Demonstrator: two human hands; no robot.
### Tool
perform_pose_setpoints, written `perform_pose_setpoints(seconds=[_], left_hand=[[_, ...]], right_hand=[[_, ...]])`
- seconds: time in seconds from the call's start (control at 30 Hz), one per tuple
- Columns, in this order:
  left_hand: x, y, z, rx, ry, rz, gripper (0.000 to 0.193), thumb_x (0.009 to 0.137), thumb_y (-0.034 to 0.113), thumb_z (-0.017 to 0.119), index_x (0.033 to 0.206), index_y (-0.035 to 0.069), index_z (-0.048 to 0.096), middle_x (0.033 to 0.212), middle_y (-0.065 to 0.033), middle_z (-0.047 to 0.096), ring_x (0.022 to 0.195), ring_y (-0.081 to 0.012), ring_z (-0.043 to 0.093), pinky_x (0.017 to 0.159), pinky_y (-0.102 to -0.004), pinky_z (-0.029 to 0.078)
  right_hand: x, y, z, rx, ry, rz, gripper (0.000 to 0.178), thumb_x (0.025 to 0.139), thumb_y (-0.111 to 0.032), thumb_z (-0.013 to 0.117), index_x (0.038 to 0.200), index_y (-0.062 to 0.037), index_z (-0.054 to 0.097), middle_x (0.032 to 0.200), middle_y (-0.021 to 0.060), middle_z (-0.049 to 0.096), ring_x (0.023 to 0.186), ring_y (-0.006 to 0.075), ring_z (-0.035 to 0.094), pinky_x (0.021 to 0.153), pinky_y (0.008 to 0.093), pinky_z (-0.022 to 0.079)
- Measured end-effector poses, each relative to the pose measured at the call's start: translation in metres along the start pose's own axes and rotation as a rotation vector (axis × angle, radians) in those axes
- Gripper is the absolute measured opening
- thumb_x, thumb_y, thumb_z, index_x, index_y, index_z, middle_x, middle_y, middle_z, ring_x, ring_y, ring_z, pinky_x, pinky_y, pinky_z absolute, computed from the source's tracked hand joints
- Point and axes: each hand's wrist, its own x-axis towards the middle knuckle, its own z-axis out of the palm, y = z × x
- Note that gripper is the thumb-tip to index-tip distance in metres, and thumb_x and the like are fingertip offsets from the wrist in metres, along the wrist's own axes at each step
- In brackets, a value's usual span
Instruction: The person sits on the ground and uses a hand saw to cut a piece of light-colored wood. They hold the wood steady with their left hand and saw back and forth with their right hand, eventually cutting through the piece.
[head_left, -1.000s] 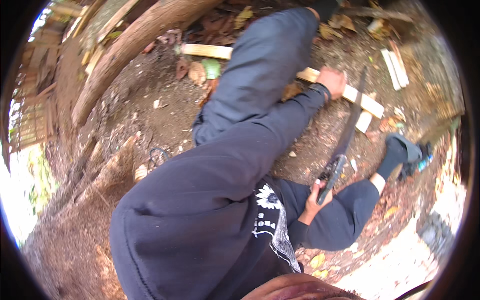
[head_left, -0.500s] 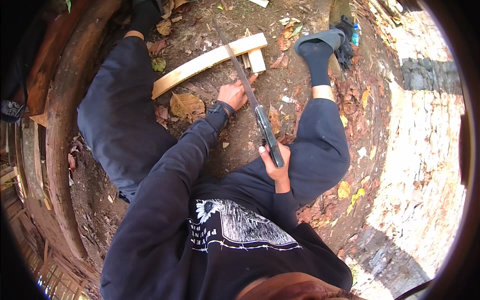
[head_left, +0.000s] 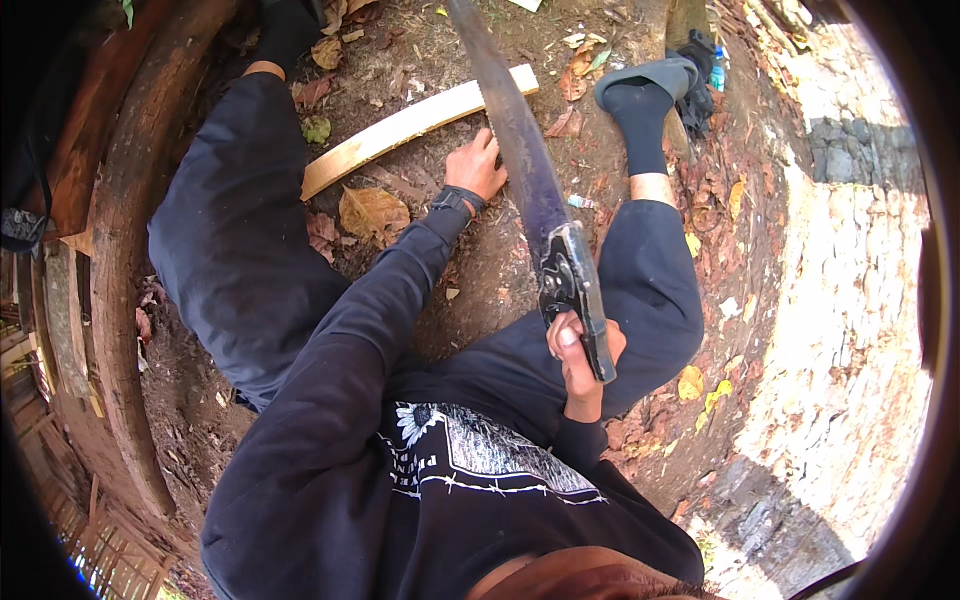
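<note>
My right hand (head_left: 585, 355) is closed round the dark handle of a handsaw (head_left: 525, 150). The saw is raised, with its long blade running away from me across the view. At the near side of a pale curved-looking wooden board (head_left: 400, 130) is my left hand (head_left: 476, 168), with a dark watch on its wrist. Some fingers of that hand bend toward the board, while the blade hides the others, so its grip does not show. Whatever lies directly behind the blade is also hidden.
My legs (head_left: 250, 230) spread to either side of the board on bare soil. Dry leaves (head_left: 374, 215) lie around it. A thick log (head_left: 130, 250) runs along the left. On the right lies pale sunlit rough ground (head_left: 850, 290), and a dark bundle (head_left: 694, 85) is near my sandalled foot.
The saw has lifted off the board toward me, and my right hand has shifted a little right. My left hand has moved slightly up; the short wood block beside it is now hidden.
</note>
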Motion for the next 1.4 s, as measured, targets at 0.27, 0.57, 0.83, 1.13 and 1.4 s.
perform_pose_setpoints(seconds=[0.27,0.57,0.83,1.13,1.4], left_hand=[[0.024,0.004,0.001,0.07,0.015,-0.053,0.054,0.099,0.04,0.08,0.15,0.029,0.07,0.096,-0.0037,0.074,0.074,-0.0278,0.076,0.062,-0.0433,0.061],[0.041,0.008,-0.005,0.068,0.023,-0.195,0.05,0.085,0.044,0.091,0.132,0.03,0.082,0.088,-0.005,0.072,0.081,-0.0273,0.075,0.079,-0.0438,0.055],[0.063,0.008,-0.025,0.2,0.089,-0.125,0.09,0.066,0.053,0.1,0.147,0.027,0.07,0.142,-0.0156,0.057,0.144,-0.0391,0.046,0.12,-0.0706,0.029],[0.105,-0.03,-0.042,0.264,-0.197,0.004,0.138,0.054,0.083,0.095,0.171,0.033,0.041,0.154,-0.0269,0.05,0.151,-0.0473,0.042,0.126,-0.0779,0.019],[0.096,-0.02,-0.038,0.196,-0.082,0.039,0.109,0.068,0.076,0.093,0.16,0.027,0.06,0.139,-0.0205,0.059,0.136,-0.0375,0.053,0.115,-0.0549,0.037]], right_hand=[[0.009,-0.012,-0.026,0.212,0.162,-0.13,0.012,0.099,0.002,0.071,0.098,0.0035,0.059,0.074,0.0094,0.054,0.056,0.0156,0.05,0.049,0.0309,0.039],[0.005,-0.006,-0.045,0.15,0.219,-0.117,0.007,0.102,0.004,0.061,0.097,0.0021,0.056,0.069,0.0057,0.047,0.053,0.014,0.045,0.049,0.03,0.039],[-0.001,0.005,-0.044,0.173,0.161,-0.131,0.004,0.104,0.003,0.059,0.108,0.0017,0.057,0.071,0.007,0.048,0.053,0.0144,0.044,0.05,0.0306,0.039],[0.002,0.015,-0.035,0.232,0.124,-0.087,0.01,0.1,0.005,0.066,0.105,0.002,0.058,0.08,0.0081,0.056,0.057,0.0131,0.05,0.05,0.029,0.04],[-0.003,0.012,-0.039,0.204,0.155,-0.052,0.009,0.099,0.006,0.065,0.103,0.0023,0.057,0.081,0.0084,0.057,0.058,0.0122,0.051,0.051,0.0289,0.041]])
